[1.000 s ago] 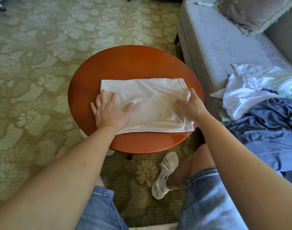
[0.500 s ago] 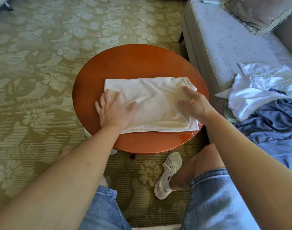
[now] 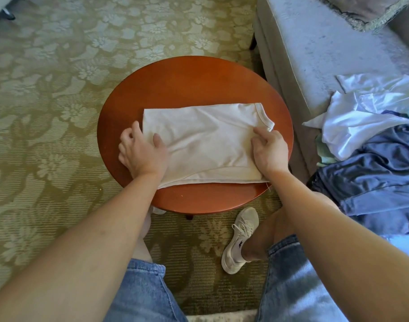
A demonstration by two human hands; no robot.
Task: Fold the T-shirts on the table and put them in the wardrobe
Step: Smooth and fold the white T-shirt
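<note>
A partly folded white T-shirt (image 3: 203, 140) lies flat across the middle of a round wooden surface (image 3: 187, 84), its long axis running left to right in front of the seated person. The left hand (image 3: 142, 154) curls over the shirt's left end, thumb on top of the cloth and fingers hooked around the edge, apparently pinching it. The right hand (image 3: 269, 151) presses on the right end near the hemmed sleeve edge (image 3: 263, 116), fingers bent and seemingly gathering cloth; whether it has a full grip cannot be told. With one hand at each short end, both are equally close to the garment, and the coming fold probably brings one end across to meet the other along that left-right line. More unfolded clothes, white (image 3: 361, 112) and dark blue (image 3: 380, 173), are heaped on the sofa (image 3: 315, 43) to the right, well apart from the surface. No wardrobe is in view.
</note>
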